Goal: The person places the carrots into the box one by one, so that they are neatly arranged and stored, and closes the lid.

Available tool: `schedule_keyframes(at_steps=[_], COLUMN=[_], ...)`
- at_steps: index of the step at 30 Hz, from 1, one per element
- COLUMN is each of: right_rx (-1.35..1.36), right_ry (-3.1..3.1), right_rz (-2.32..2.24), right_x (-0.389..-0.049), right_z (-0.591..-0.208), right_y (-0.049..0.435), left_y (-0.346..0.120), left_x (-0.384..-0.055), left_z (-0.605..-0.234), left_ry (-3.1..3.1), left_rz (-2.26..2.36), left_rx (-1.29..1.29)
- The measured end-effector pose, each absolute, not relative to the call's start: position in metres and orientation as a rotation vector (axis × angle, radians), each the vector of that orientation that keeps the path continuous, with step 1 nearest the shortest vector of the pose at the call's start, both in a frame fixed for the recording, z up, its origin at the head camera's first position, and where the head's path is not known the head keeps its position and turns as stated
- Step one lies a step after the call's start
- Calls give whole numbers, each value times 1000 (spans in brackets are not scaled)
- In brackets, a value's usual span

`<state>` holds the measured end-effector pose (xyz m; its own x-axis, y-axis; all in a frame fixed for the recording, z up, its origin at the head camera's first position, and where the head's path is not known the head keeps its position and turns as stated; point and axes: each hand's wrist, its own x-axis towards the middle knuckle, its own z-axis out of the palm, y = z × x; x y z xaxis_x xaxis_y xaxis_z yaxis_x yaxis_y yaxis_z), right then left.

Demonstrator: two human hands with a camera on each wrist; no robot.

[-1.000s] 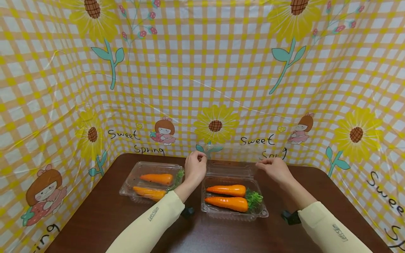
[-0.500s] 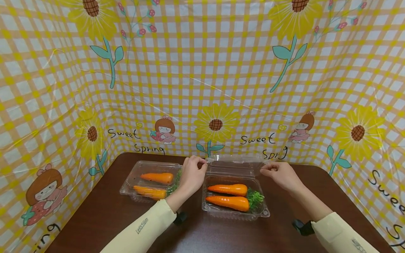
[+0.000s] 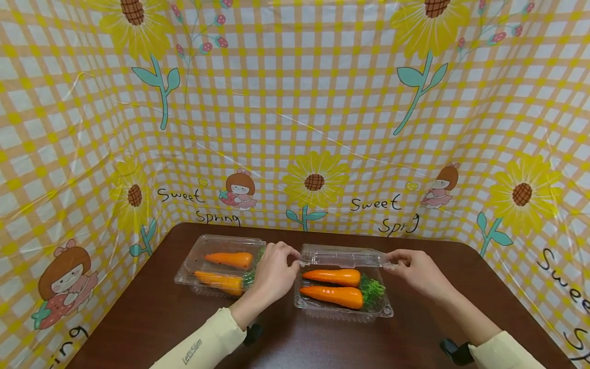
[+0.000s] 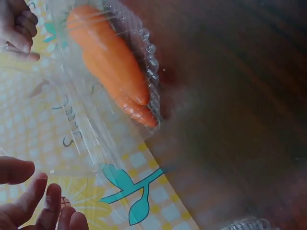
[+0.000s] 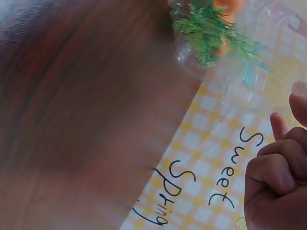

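A clear plastic clamshell box (image 3: 343,311) stands in the middle of the table with its hinged lid (image 3: 343,255) tilted up over the back. Two orange carrots (image 3: 332,296) with green tops (image 3: 371,288) lie side by side in its base. My left hand (image 3: 275,269) pinches the lid's left corner between thumb and fingers; the left wrist view shows those fingers (image 4: 29,194) at the lid's edge. At the right corner, my right hand (image 3: 421,271) pinches the same lid, its other fingers curled in the right wrist view.
To the left, partly behind my left hand, sits a second clear box (image 3: 189,264), closed over carrots (image 3: 228,260). Both boxes rest on a dark brown table (image 3: 152,318). A checked sunflower cloth (image 3: 313,102) walls in the back and sides.
Both hands have moved down and towards me, swinging the lid from nearly upright at the back to lower over the box. The carrots and the second box have stayed put.
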<state>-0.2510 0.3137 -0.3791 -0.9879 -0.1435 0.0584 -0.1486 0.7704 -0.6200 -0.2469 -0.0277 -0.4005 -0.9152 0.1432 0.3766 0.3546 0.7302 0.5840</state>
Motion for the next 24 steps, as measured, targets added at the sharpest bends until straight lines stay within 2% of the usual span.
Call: schedule_keyframes(at_steps=[24], right_rx=[348], right_ry=[-2854], right_rz=[871], right_x=[-224], right_z=[-418], right_y=[315], left_y=[-35], left_x=[-218], left_z=[-427], left_ry=[-2759], left_rz=[-941], left_rx=[-490])
